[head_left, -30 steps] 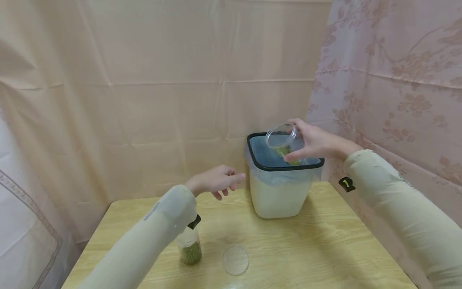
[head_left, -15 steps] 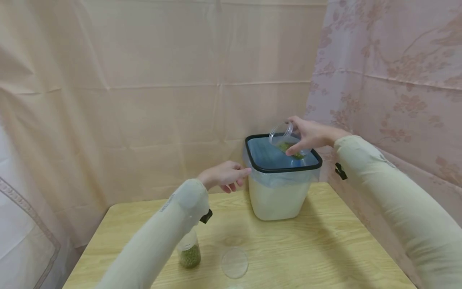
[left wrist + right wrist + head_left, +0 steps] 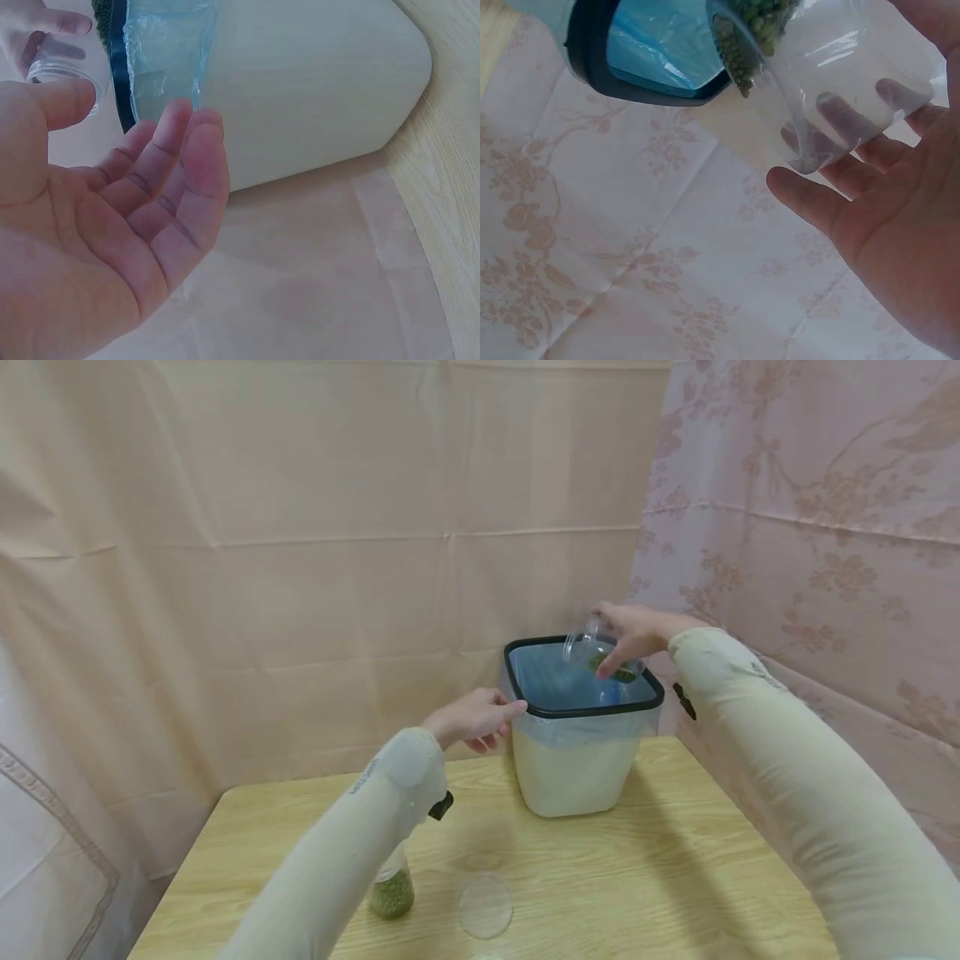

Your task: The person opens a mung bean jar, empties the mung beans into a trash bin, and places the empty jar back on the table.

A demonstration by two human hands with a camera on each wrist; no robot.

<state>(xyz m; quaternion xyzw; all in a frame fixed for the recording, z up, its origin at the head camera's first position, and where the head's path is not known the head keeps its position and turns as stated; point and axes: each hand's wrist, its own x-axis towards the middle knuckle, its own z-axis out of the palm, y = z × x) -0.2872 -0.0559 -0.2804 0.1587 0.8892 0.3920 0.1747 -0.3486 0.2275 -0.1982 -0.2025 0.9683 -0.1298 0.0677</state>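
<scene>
jar [image 3: 832, 60], see-thru plastic w/ no lid on, is tipped on its side over the bin [image 3: 573, 777], near the back rt part of the black rim [image 3: 585, 712]. small round mung beans [image 3: 765, 26] (prob) lie in it, down by its bottom end.

rt hand [image 3: 633, 628] has its grip bent wide around the jar's sides. lt hand [image 3: 476, 714] has nothing in its grip; fingers are loose & a bit bent, thumb tip right by the rim, can't tell if it touches.

jar is prob light & thin, a bit stiff, might dent w/ a hard squeeze. sides look smooth, so it could slip. best hold: round the mid, soft squeeze, mouth kept free. beans are prob hard & roll fast, so a quick tip could spill lots. blue bag [image 3: 547, 677] in the bin looks soft.

on the desk [image 3: 615, 860]: 2nd jar [image 3: 393, 891] w/ green bits inside, partly hid by lt sleeve [image 3: 345, 860], & a flat round clear lid [image 3: 486, 906] near it.

writing: dark letters on lt sleeve & rt sleeve [image 3: 810, 777], too small to read. no label seen on jars.
</scene>
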